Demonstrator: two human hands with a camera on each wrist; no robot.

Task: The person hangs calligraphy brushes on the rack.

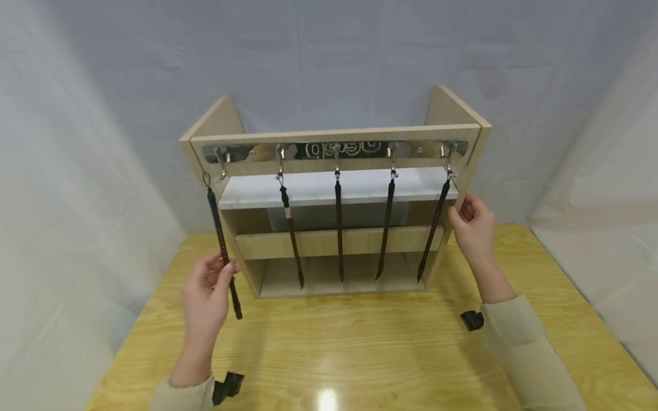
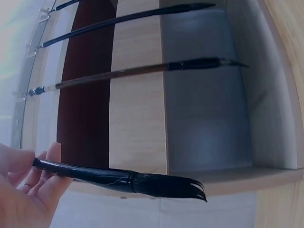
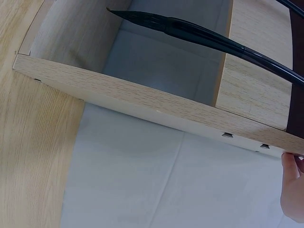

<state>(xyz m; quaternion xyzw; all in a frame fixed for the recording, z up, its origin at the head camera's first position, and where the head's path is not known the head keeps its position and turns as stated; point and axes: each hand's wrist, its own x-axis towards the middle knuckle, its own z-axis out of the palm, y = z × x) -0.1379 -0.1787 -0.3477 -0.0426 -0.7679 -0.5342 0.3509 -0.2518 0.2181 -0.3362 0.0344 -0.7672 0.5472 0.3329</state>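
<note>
In the head view my left hand (image 1: 205,294) pinches a dark calligraphy brush (image 1: 218,228) between thumb and fingers. The brush hangs bristles down, slightly tilted, its top loop just left of the leftmost hook (image 1: 221,162) and apart from it. Black bristles (image 2: 166,185) show in the left wrist view. A small light-wood shelf (image 1: 334,242) stands on the table, with a metal hook rail (image 1: 367,149) along its upper front. My right hand (image 1: 475,228) grips the edge of the shelf's right side panel (image 3: 156,109), its fingertips partly hidden behind it.
Several other brushes hang by loops from the remaining hooks, among them one with a reddish handle (image 1: 293,234) and one at the far right (image 1: 434,228). Beneath is a yellow wood-grain table (image 1: 349,337). Pale sheets (image 1: 334,63) surround the table.
</note>
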